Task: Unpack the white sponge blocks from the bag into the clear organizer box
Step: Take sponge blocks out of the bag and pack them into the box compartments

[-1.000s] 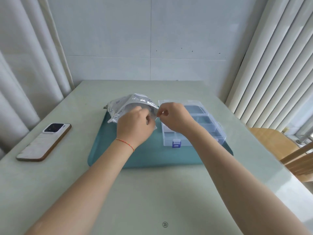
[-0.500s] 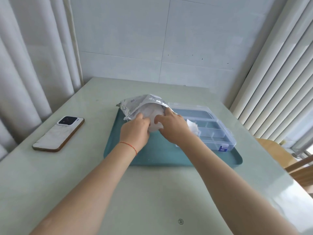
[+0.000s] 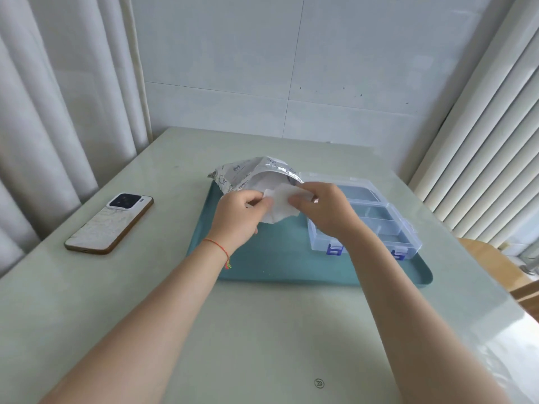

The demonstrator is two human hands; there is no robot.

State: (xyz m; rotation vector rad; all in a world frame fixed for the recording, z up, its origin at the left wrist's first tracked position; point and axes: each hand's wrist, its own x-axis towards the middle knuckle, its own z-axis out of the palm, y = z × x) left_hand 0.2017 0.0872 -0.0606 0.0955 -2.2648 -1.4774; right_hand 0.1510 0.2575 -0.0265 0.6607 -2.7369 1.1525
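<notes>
Both hands (image 3: 280, 211) have now drawn a white sponge block (image 3: 281, 201) out of the bag (image 3: 242, 174).

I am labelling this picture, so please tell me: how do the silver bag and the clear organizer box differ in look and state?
The bag is crinkled, opaque silver foil with print; the organizer box is rigid, transparent plastic with blue latches. The bag's mouth gapes open; I cannot tell whether the box's lid is shut. The bag lies at the teal tray's far left edge; the box sits on its right. Both rest on this tray.
</notes>
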